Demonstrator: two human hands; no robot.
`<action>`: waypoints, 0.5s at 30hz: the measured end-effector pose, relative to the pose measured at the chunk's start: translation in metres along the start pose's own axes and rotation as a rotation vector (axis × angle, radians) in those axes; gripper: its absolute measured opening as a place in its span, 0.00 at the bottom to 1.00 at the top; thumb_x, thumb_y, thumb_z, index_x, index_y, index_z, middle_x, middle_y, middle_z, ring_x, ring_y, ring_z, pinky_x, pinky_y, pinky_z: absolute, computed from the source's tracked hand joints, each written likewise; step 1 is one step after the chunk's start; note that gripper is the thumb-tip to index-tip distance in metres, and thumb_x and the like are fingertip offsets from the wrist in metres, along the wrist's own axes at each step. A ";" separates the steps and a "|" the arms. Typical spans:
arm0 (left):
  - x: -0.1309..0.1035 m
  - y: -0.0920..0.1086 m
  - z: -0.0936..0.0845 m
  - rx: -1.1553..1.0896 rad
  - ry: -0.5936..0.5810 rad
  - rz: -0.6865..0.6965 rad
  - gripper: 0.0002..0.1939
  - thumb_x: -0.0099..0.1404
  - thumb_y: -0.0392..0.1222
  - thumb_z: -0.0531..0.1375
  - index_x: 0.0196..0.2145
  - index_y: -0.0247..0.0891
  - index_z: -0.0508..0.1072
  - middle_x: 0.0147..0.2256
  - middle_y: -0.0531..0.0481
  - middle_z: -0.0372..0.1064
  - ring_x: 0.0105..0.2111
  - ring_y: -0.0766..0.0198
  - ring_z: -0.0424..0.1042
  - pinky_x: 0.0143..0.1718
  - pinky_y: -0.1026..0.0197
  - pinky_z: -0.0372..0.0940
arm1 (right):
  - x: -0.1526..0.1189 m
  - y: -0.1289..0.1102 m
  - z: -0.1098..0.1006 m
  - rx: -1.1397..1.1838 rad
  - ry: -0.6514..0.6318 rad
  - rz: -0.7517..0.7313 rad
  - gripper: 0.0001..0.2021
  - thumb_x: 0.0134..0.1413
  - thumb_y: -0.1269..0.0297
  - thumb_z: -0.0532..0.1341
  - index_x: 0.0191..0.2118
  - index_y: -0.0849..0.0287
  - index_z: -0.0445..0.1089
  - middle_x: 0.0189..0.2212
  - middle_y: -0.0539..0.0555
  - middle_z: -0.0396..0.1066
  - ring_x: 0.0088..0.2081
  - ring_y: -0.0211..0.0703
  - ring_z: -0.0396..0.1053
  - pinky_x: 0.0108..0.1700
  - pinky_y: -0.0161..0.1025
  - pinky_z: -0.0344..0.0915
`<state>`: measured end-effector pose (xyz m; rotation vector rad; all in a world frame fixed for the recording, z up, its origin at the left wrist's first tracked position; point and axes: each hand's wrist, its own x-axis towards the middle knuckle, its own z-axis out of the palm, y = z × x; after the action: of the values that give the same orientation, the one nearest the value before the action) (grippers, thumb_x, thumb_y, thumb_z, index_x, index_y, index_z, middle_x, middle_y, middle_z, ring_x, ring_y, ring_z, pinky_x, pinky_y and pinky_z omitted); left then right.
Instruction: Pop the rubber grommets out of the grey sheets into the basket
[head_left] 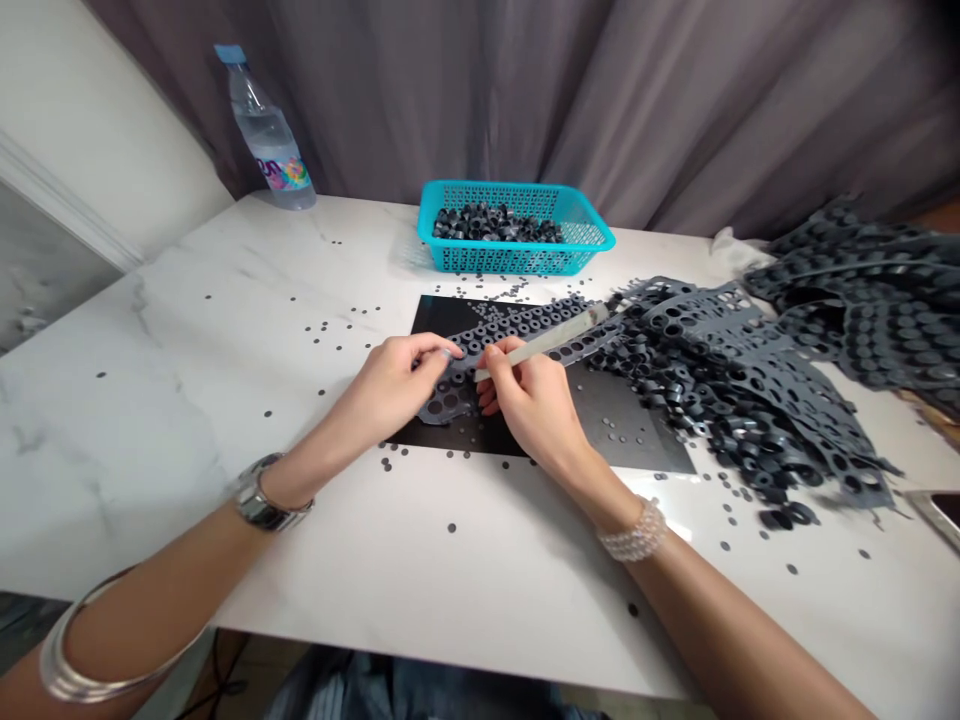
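Note:
A dark grey perforated rubber strip (529, 322) full of rings and holes lies across the black mat (600, 400). My left hand (409, 375) is at the strip's near left end, thumb and forefinger closed on its edge. Gripped in my right hand (529, 390) is a pale pen-shaped tool (559, 335), slanting up to the right. The tool's lower end is close to the strip beside my left fingertips. My right fingers partly hide that end, so I cannot tell whether it touches a ring.
A turquoise basket (517, 258) of black rings stands at the back. Loose rings (720, 420) and punched strips (795, 370) pile up on the right, before stacked sheets (900, 300). A water bottle (270, 140) is back left. Small black discs (451, 527) dot the table (187, 400).

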<state>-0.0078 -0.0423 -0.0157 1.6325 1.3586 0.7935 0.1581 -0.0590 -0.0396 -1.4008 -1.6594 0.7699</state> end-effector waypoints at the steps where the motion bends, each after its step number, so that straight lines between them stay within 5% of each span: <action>1: 0.001 0.000 0.001 0.142 0.013 0.056 0.12 0.61 0.39 0.58 0.40 0.37 0.79 0.18 0.57 0.57 0.18 0.69 0.54 0.21 0.63 0.50 | 0.000 0.000 0.000 -0.005 0.002 -0.005 0.16 0.65 0.58 0.49 0.31 0.58 0.68 0.22 0.51 0.69 0.26 0.40 0.70 0.31 0.35 0.65; 5: 0.002 0.001 0.008 0.445 -0.008 0.207 0.13 0.58 0.38 0.61 0.41 0.36 0.80 0.21 0.53 0.65 0.22 0.64 0.61 0.29 0.60 0.57 | 0.000 -0.002 -0.001 -0.026 0.013 -0.017 0.15 0.65 0.59 0.50 0.30 0.58 0.66 0.22 0.51 0.68 0.26 0.41 0.69 0.31 0.35 0.63; 15: 0.004 -0.005 0.012 0.536 -0.006 0.300 0.11 0.61 0.34 0.55 0.31 0.36 0.78 0.25 0.49 0.71 0.26 0.62 0.67 0.31 0.60 0.57 | 0.000 -0.009 0.007 -0.280 0.020 -0.078 0.13 0.65 0.64 0.47 0.30 0.57 0.63 0.21 0.51 0.66 0.23 0.39 0.64 0.29 0.35 0.55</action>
<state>0.0016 -0.0405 -0.0254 2.2945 1.4180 0.6185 0.1476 -0.0608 -0.0349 -1.5170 -1.8479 0.4908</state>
